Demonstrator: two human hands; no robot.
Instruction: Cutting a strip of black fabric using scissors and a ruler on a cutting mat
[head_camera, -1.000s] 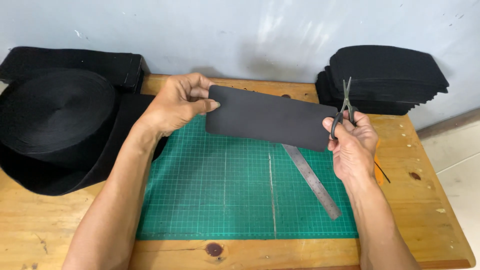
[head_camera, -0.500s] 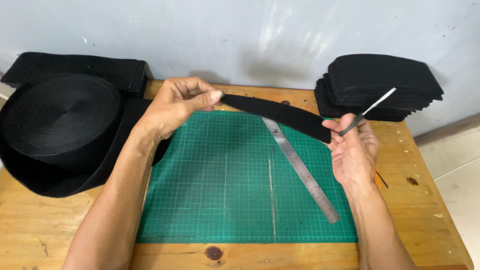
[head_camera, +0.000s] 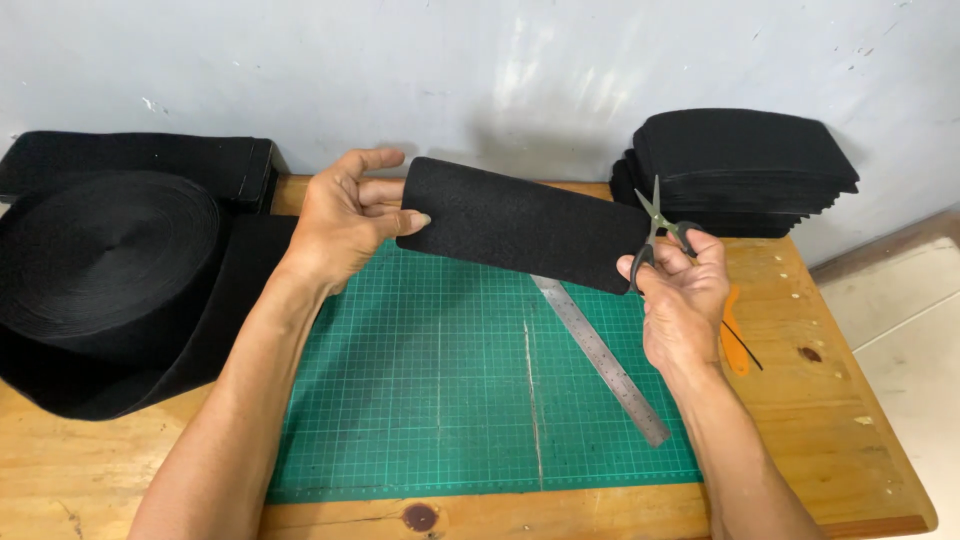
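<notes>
So the left hand pinches the left short end of a black felt strip, holding it in the air over the far edge of the green cutting mat; its long axis runs left to right and dips a bit toward the right. The right hand grips the strip's right end while its fingers stay closed through the loops of small scissors, blades together and pointing up and away. A steel ruler lies diagonally on the mat below, with a big felt roll at left and a stack of cut pieces far right.
</notes>
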